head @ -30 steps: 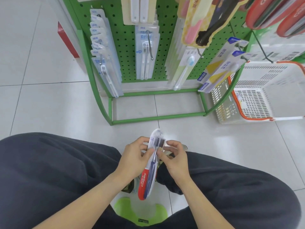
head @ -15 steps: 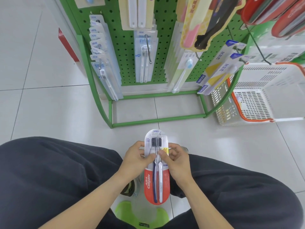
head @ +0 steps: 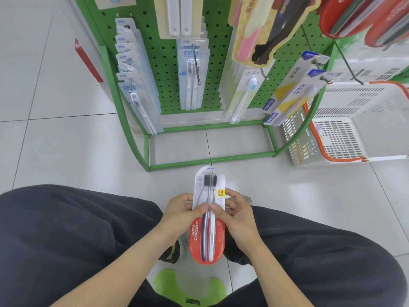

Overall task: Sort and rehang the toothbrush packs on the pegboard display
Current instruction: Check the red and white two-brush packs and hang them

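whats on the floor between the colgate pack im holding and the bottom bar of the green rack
Nothing: in the head view only bare white floor tile shows between the top of the Colgate pack and the green rack's bottom bar.

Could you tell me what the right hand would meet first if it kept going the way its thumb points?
Probably the left hand's thumb: the right hand points its thumb leftward across the toothbrush pack, and the two thumb tips nearly meet there.

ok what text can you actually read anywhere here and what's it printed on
"Colgate": red base of the toothbrush pack that the left hand and right hand hold.
"NEW": top tabs of the clear packs hanging at the pegboard's left.
"NEW": top of the middle hanging pack.
Yellow sticker on the held pack, blue-and-yellow packs: too blurred.
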`<state>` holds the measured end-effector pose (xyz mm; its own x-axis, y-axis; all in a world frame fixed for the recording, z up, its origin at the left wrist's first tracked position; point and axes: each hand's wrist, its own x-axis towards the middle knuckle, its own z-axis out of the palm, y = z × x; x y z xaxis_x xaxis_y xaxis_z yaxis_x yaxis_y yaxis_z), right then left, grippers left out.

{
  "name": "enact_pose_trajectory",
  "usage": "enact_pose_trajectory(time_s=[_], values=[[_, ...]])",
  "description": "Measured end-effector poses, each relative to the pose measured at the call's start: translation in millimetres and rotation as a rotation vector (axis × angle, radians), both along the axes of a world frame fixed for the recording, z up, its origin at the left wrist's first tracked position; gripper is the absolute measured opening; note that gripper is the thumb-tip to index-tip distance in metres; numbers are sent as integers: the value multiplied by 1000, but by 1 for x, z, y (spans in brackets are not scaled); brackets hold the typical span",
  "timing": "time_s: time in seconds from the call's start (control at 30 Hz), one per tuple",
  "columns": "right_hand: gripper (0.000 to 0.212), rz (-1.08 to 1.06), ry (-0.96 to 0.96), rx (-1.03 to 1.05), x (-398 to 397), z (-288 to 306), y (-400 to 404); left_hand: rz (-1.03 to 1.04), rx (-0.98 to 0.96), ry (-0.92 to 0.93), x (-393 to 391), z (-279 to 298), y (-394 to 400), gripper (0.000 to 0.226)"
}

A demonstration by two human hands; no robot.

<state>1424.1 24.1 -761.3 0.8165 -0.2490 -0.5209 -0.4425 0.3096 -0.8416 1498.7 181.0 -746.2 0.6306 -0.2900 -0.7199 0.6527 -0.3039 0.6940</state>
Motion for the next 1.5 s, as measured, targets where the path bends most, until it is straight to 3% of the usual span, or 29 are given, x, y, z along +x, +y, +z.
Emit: enact_pose_trajectory(time_s=[0.1, 0.3, 0.57, 0.93, 1.17, 1.33, 1.5], values=[[57, 99, 18, 25, 1, -1, -1, 76, 54, -44, 4, -4, 0, 24], [54, 55, 42, 0, 2, -3, 3, 76, -3, -10, 5, -7, 2, 19], [45, 157, 73, -74, 1, 3, -2, 114, 2, -34, 3, -14, 2, 14], [20, 11, 138, -127, 4, 5, 2, -101, -3, -235, 0, -13, -1, 16], [22, -4, 132, -169, 5, 1, -3, -203, 3, -194, -9, -14, -4, 40], [23, 15, 113, -155, 6, -1, 1, -108, -3, -163, -10, -14, -6, 32], [22, -130, 92, -138, 6, -2, -3, -247, -91, -15, -11, -14, -4, 26]])
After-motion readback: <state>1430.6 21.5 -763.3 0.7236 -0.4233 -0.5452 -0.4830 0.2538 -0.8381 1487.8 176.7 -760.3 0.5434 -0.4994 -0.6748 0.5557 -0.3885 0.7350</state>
